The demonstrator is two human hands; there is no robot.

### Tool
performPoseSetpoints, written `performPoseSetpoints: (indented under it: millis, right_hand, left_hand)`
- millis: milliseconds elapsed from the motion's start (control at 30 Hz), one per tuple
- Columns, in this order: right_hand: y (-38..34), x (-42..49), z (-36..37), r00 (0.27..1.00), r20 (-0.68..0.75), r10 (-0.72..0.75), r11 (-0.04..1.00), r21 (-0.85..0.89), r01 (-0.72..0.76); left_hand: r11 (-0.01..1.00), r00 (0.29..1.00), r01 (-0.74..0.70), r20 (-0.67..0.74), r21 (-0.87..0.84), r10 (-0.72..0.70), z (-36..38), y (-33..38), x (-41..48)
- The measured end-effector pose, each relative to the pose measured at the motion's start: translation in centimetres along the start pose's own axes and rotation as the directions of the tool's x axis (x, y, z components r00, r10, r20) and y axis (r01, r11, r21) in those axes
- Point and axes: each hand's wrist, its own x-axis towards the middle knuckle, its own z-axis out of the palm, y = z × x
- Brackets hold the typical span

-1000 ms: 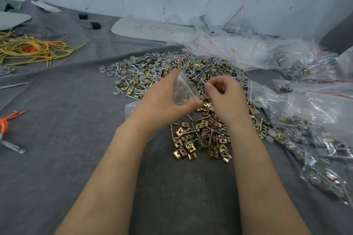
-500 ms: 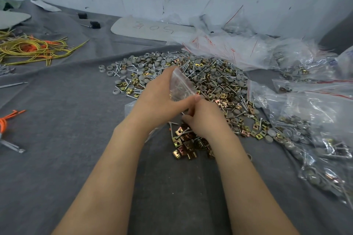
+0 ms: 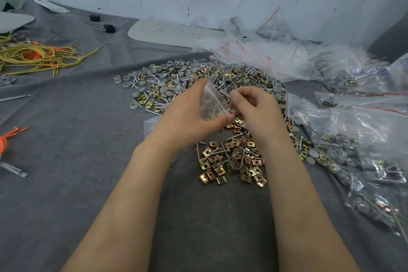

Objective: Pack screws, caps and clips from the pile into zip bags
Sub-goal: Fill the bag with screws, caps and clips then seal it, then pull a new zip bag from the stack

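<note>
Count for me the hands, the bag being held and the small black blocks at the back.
Hands, left hand and right hand: 2
Held zip bag: 1
Small black blocks: 2
Total: 5

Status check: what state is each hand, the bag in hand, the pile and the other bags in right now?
pile: loose on the grey cloth.
small zip bag: held above the pile.
left hand: grips the small zip bag.
right hand: fingers curled at the bag's edge; grip unclear.
filled bags: lying at right.
</note>
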Motion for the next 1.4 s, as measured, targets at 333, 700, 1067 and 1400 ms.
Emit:
performPoseSetpoints:
  millis: [333, 700, 1067, 1400]
  right_hand:
    - [-1.0, -0.8, 0.6, 0.975, 0.221, -0.027, 0.998, -0.048, 0.039]
    - [-3.8, -0.3, -0.4, 0.939, -0.145, -0.313, 0.901, 0.266, 0.342]
    - [-6.3, -1.4, -1.4, 0.850, -0.107, -0.515, 0.838, -0.271, 0.473]
    - [-7.3, -0.9, -0.1, 0.894, 0.090, -0.440, 0.844, -0.299, 0.445]
  left_hand:
    - [1.000, 0.989, -0.006, -0.147, 0.002, 0.007, -0.1, 0.2, 0.1]
    - [0.861, 0.907, -0.216, -0.421, -0.460, 0.003, -3.6, 1.9, 0.0]
    - [0.903, 0.878, -0.331, -0.442, -0.276, 0.187, -4.2, 4.5, -0.7]
    - [0.904, 0.879, -0.296, -0.459, -0.310, 0.131, -4.1, 4.1, -0.7]
